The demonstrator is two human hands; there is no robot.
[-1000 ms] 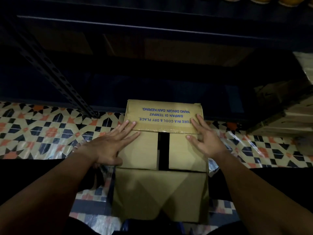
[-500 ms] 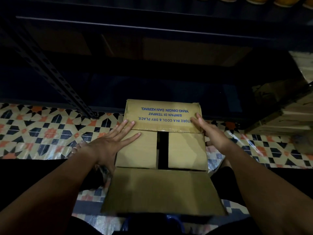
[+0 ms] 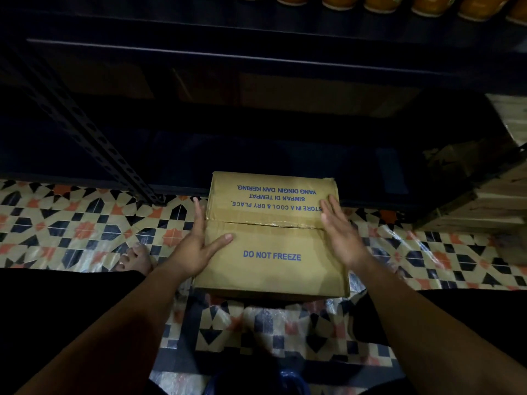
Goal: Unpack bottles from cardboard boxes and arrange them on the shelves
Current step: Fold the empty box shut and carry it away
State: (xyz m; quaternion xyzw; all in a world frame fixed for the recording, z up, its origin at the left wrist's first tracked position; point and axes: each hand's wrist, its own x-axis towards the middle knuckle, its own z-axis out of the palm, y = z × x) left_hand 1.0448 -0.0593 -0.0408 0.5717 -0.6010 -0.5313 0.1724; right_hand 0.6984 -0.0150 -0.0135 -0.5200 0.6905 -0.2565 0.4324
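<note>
A brown cardboard box (image 3: 271, 266) with blue print sits on the patterned floor in front of a dark metal shelf unit (image 3: 256, 52). Both of its top flaps are folded shut, meeting at a seam across the middle. My left hand (image 3: 196, 243) lies along the box's left edge, with straight fingers down the side and the thumb flat on the near flap. My right hand (image 3: 339, 229) is flat with straight fingers over the right edge of the top. Several orange bottles (image 3: 399, 2) stand on an upper shelf at the top right.
A perforated dark upright post (image 3: 94, 138) of the shelf slants down to the floor left of the box. Wooden crates (image 3: 490, 201) stand at the right. My bare foot (image 3: 137, 259) rests on the tiled floor (image 3: 71, 232) left of the box.
The near flap, hanging open toward me before, has swung up and closed over the gap. My left hand slid to the box's left edge; my right hand stays at the right edge.
</note>
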